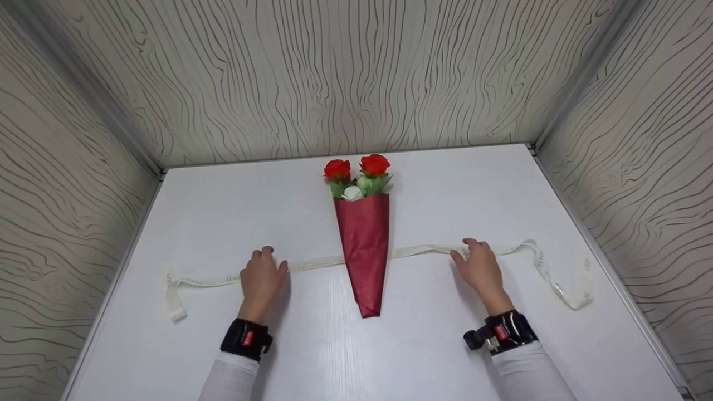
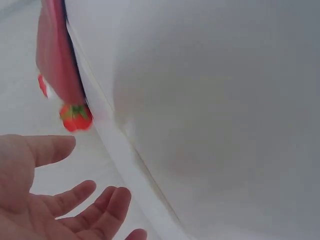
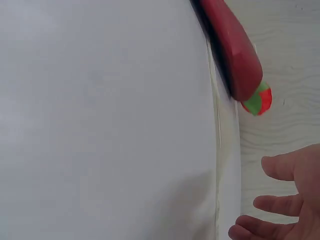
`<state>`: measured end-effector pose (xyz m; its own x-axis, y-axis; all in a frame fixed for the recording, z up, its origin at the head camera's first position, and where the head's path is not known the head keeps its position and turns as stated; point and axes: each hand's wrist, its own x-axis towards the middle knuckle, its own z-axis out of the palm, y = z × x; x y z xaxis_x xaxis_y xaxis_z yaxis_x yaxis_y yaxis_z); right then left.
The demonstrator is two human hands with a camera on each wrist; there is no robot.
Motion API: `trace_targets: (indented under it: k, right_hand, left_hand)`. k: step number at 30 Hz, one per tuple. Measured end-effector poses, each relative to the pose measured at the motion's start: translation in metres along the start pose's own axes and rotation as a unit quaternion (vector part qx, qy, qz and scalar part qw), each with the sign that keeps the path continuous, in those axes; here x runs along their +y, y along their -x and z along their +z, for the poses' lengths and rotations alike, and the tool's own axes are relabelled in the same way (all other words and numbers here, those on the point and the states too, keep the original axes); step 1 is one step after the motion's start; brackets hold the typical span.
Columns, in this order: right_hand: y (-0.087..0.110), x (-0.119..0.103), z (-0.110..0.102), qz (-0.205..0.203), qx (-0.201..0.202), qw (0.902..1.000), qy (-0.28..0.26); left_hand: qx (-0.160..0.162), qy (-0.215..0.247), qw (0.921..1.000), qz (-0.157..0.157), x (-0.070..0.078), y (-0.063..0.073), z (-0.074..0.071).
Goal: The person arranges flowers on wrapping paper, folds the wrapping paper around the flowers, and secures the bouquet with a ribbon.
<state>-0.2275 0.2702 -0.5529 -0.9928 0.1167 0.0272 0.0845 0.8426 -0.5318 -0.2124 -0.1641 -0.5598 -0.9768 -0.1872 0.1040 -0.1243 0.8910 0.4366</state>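
Observation:
A small bouquet in dark red wrapping paper (image 1: 363, 245) lies in the middle of the white table, its narrow end toward me. Two red roses (image 1: 375, 165) and a white flower (image 1: 352, 194) stick out of its wide end. Crosswise under the bouquet runs a cream ribbon (image 1: 317, 264) with gold lettering. My left hand (image 1: 260, 281) is over the ribbon left of the bouquet, fingers loosely bent and apart from the thumb. On the other side my right hand (image 1: 480, 270) hovers at the ribbon in the same relaxed way. Both wrist views show nothing between the fingers.
The ribbon's left end (image 1: 175, 305) folds toward me near the table's left side. Its right end (image 1: 579, 301) twists and loops close to the right edge. Wood-grain patterned panels (image 1: 334, 78) enclose the table (image 1: 250, 206) at the back and both sides.

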Motion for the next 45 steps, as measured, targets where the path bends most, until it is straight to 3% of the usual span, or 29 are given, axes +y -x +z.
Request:
trace_targets:
  k: [4, 7, 10, 14, 18, 26, 32, 35, 37, 39, 40, 41, 43, 44, 45]
  right_hand:
    - [-0.003, 0.028, -0.019, 0.057, 0.0, 0.9983, 0.013]
    - [-0.002, 0.046, -0.031, 0.096, -0.005, 0.995, 0.027]
    - [0.0, 0.062, -0.039, 0.132, -0.004, 0.9904, 0.041]
    - [0.0, 0.077, -0.044, 0.167, 0.005, 0.9846, 0.051]
    - [-0.006, 0.081, -0.045, 0.176, 0.009, 0.9831, 0.049]
    - [-0.022, 0.075, -0.038, 0.205, 0.01, 0.9781, 0.033]
    - [-0.028, 0.071, -0.034, 0.204, 0.017, 0.9783, 0.035]
    - [-0.028, 0.073, -0.031, 0.19, 0.033, 0.9811, 0.004]
    - [-0.03, 0.076, -0.029, 0.183, 0.044, 0.9812, -0.044]
    - [-0.032, 0.079, -0.027, 0.171, 0.066, 0.979, -0.089]
    - [-0.034, 0.079, -0.027, 0.164, 0.075, 0.9777, -0.108]
    - [-0.036, 0.078, -0.026, 0.16, 0.086, 0.9756, -0.124]
    - [-0.04, 0.075, -0.025, 0.163, 0.096, 0.966, -0.176]
    - [-0.041, 0.073, -0.024, 0.166, 0.097, 0.9555, -0.224]
    - [-0.042, 0.07, -0.023, 0.174, 0.093, 0.9382, -0.284]
  left_hand:
    - [-0.046, -0.015, 0.9972, -0.057, -0.027, 0.001, -0.02]
    - [-0.094, -0.025, 0.9913, -0.089, -0.044, 0.003, -0.033]
    - [-0.12, -0.026, 0.9851, -0.12, -0.058, 0.005, -0.042]
    - [-0.122, -0.024, 0.9793, -0.16, -0.074, 0.005, -0.047]
    - [-0.123, -0.021, 0.975, -0.184, -0.083, 0.001, -0.048]
    - [-0.132, -0.008, 0.9713, -0.197, -0.084, -0.01, -0.046]
    - [-0.138, 0.008, 0.9695, -0.203, -0.085, -0.015, -0.044]
    - [-0.114, 0.032, 0.9711, -0.207, -0.084, -0.015, -0.042]
    - [-0.097, 0.091, 0.967, -0.217, -0.084, -0.016, -0.04]
    - [-0.079, 0.184, 0.9534, -0.226, -0.083, -0.019, -0.039]
    - [-0.073, 0.243, 0.9387, -0.233, -0.082, -0.021, -0.038]
    - [-0.067, 0.307, 0.9181, -0.242, -0.081, -0.023, -0.038]
    - [-0.051, 0.424, 0.8655, -0.261, -0.078, -0.025, -0.037]
    - [-0.042, 0.473, 0.8379, -0.27, -0.076, -0.026, -0.036]
    - [-0.033, 0.517, 0.8086, -0.278, -0.074, -0.026, -0.036]
